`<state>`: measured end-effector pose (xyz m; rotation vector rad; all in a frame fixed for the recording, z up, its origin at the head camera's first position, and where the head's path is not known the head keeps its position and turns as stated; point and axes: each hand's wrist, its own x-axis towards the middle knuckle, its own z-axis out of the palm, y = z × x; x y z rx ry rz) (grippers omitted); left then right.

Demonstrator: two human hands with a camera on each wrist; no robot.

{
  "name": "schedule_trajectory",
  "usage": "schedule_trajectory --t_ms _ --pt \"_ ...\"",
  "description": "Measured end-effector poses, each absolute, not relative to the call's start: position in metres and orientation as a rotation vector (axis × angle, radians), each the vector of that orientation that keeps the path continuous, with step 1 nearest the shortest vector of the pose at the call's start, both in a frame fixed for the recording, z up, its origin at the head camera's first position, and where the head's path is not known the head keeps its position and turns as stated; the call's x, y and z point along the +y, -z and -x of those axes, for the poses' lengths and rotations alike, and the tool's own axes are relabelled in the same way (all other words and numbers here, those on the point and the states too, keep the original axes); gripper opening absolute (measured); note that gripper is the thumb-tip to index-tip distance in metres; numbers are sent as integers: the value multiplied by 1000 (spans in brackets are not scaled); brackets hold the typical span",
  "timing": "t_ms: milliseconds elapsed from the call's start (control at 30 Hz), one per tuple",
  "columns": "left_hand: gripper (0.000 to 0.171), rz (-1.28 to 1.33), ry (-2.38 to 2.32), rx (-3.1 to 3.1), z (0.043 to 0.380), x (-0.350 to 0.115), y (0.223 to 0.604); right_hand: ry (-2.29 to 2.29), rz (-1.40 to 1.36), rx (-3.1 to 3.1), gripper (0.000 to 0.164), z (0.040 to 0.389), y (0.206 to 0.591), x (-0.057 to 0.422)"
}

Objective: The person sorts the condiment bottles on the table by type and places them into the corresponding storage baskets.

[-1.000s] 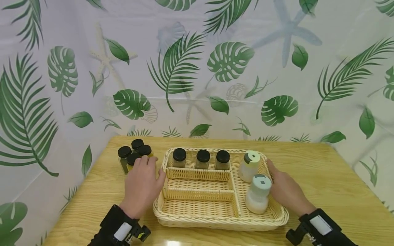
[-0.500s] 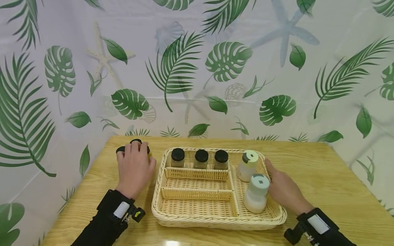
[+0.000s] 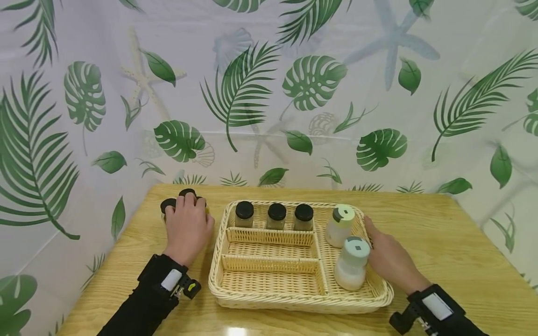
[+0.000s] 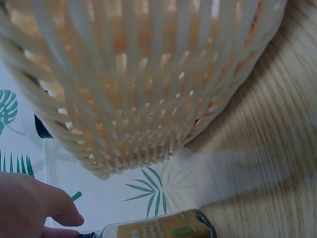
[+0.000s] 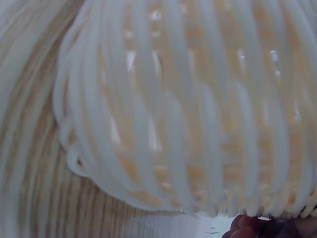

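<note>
At the table's far left, my left hand (image 3: pixel 187 228) reaches over a cluster of black-capped spice jars (image 3: pixel 168 204), hiding most of them. In the left wrist view its thumb and a finger pinch the cap end of a spice jar with a brown label (image 4: pixel 161 226). My right hand (image 3: pixel 391 259) holds the right side of a wicker basket (image 3: pixel 294 302); fingertips (image 5: pixel 242 228) show by the weave in the right wrist view. Inside the basket, three black-capped jars (image 3: pixel 276 217) line the back compartment. Two white-bodied bottles, one yellow-topped (image 3: pixel 341 226), one pale green-topped (image 3: pixel 352 265), stand in the right compartment.
Wicker dividers (image 3: pixel 271 264) split the basket's left part into three rows. The basket sits on a wooden table (image 3: pixel 441 242). A leaf-patterned cloth (image 3: pixel 252 102) hangs behind the table and along its left side.
From beside the basket's left rim, my left hand has moved left and come over the clustered jars, taking hold of one. My right hand and the basket stay put.
</note>
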<state>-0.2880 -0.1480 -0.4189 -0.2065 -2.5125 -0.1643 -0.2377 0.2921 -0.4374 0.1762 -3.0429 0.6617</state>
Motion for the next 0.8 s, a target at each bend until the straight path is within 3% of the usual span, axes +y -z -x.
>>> schedule_trajectory --t_ms 800 --pt "16 240 165 -2474 294 -145 416 -698 -176 -3010 69 237 439 295"
